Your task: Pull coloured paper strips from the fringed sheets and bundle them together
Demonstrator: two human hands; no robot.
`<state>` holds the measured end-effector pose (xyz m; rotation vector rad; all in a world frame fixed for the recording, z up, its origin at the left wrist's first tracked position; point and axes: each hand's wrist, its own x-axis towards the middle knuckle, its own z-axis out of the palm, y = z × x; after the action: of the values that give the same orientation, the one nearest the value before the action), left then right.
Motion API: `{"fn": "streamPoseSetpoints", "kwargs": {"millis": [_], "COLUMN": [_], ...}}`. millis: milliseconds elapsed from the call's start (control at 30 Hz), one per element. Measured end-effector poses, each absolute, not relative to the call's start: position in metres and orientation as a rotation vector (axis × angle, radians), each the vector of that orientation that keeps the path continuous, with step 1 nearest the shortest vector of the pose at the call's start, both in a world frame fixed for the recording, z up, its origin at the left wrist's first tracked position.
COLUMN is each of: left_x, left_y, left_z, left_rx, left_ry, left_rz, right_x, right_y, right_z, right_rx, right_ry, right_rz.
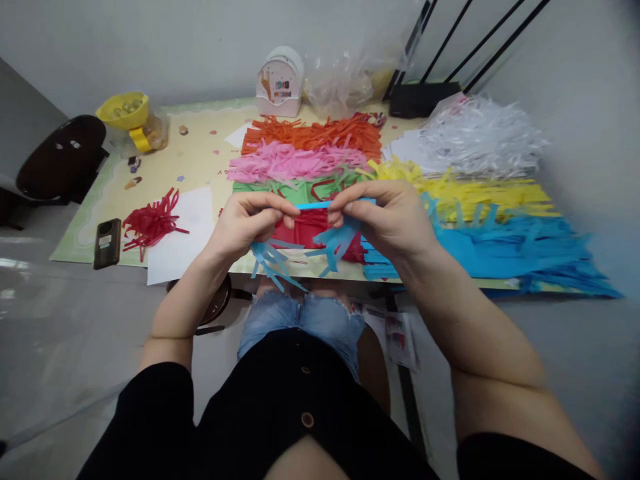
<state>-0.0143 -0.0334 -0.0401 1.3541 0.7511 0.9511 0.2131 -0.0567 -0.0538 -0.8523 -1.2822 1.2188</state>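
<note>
Between my two hands stretches a blue fringed paper tassel, its middle rolled into a thin strand. My left hand pinches one end, with cut blue strips hanging below the fingers. Closed on the other end is my right hand, and more blue strips dangle under it. Red fringed paper lies on the table just behind the strand. Beside my right hand spreads a pile of blue fringed paper. Green fringed paper lies a little farther back.
Pink fringe, orange fringe, yellow fringe and white fringe cover the table. At left are a red tassel bundle, white paper, a phone and a yellow bowl. A black router stands behind.
</note>
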Motion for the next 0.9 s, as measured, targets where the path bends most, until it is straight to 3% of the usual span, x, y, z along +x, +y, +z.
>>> {"fn": "streamPoseSetpoints", "kwargs": {"millis": [133, 367, 533, 700, 900], "left_x": [-0.019, -0.026, -0.02, -0.021, -0.022], "left_y": [-0.037, -0.023, -0.018, -0.02, -0.023], "left_z": [-0.044, -0.019, -0.023, -0.05, -0.071], "left_rx": [1.521, 2.11, 2.284, 2.72, 2.749], "left_ry": [0.804, 0.728, 0.801, 0.913, 0.723], "left_rz": [0.981, 0.647, 0.475, 0.629, 0.832], "right_x": [0.212, 0.221, 0.227, 0.231, 0.215], "right_y": [-0.059, -0.062, -0.065, -0.061, -0.045], "right_z": [-0.057, -0.044, -0.04, -0.046, -0.081], "right_rx": [-0.889, -0.912, -0.87, -1.045, -1.009], "right_ry": [-1.327, -1.912, -2.107, -1.95, -1.575], "right_rz": [1.079, 0.695, 0.613, 0.947, 1.695]}}
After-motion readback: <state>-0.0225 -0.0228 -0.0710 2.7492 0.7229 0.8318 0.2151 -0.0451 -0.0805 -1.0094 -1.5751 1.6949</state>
